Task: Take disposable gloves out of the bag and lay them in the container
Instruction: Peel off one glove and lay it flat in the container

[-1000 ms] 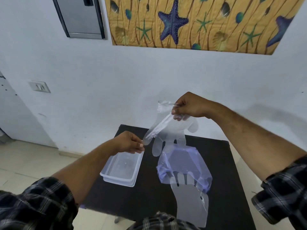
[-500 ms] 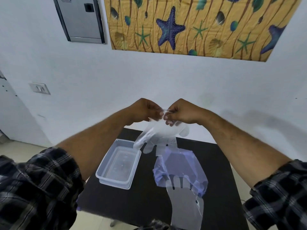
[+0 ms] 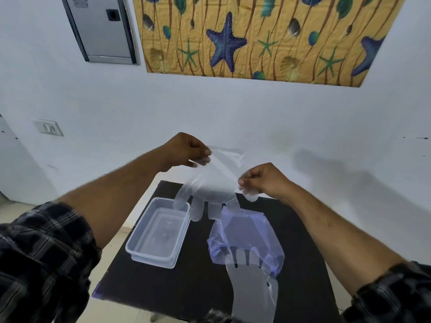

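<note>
The container (image 3: 158,231) stands open on the left part of the dark table (image 3: 191,287), nothing visible inside it; above and just right of its far corner the left hand (image 3: 186,151) pinches the upper cuff edge of a clear glove (image 3: 210,183); the glove hangs spread in the air, long axis near vertical, fingers pointing down, its lowest fingertips over the container's far rim; the right hand (image 3: 261,180) pinches the glove's opposite edge, lower down; the bag (image 3: 245,236) lies on the table beneath it, another glove (image 3: 251,290) protruding toward the viewer; the container lies down and left, nearer the left hand, so lowering should probably lead that way.
</note>
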